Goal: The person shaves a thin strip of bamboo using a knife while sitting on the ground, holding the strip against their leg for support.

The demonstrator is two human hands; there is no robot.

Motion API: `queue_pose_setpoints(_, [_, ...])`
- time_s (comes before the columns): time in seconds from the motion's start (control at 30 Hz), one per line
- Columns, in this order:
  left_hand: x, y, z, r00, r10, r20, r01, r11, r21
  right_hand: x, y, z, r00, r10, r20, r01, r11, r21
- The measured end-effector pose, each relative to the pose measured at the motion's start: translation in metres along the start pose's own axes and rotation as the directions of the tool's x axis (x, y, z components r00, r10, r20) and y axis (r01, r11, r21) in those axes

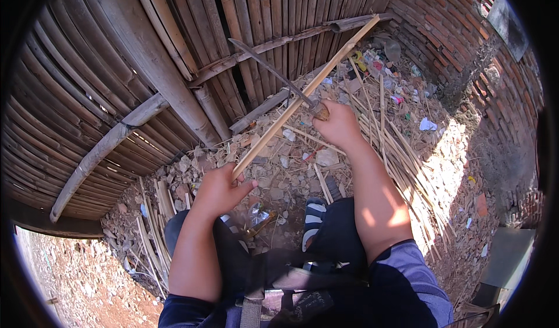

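My left hand (pixel 218 189) grips the near end of a long thin bamboo strip (pixel 303 93) that slants up and away to the right, toward the fence. My right hand (pixel 338 124) is closed on the wooden handle of a curved metal blade (pixel 265 66). The blade crosses over the strip near its middle and points up to the left. Both forearms come in from the lower edge above my dark trousers, and a striped sandal (pixel 314 211) shows between my knees.
A bamboo slat fence (pixel 174 54) with a thick post fills the left and back. A brick wall (pixel 466 31) stands at the right. Cut bamboo strips (pixel 402 153), stones and litter cover the ground ahead and to the right.
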State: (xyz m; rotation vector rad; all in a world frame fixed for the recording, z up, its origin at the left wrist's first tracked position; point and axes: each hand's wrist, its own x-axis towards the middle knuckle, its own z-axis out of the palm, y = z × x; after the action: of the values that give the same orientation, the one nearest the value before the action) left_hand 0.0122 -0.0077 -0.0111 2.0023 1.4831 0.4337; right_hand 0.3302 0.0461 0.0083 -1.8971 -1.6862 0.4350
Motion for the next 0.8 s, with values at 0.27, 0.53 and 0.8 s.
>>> queue_pose_setpoints(0.27, [-0.001,-0.008,0.010,1.000,-0.014,-0.023,0.012,0.996,-0.090,-0.015,-0.033,0.018,0.894,-0.335,0.298,0.408,0.883,-0.233])
queue_pose_setpoints(0.53, [0.003,-0.003,0.013,1.000,-0.008,-0.002,0.008,0.995,-0.100,-0.005,-0.010,0.004,0.989,-0.080,0.122,0.076,0.996,0.036])
queue_pose_setpoints(0.8, [0.001,0.002,0.011,0.999,0.001,-0.047,-0.008,0.989,-0.147,-0.018,-0.038,0.014,0.904,-0.328,0.275,0.397,0.884,-0.249])
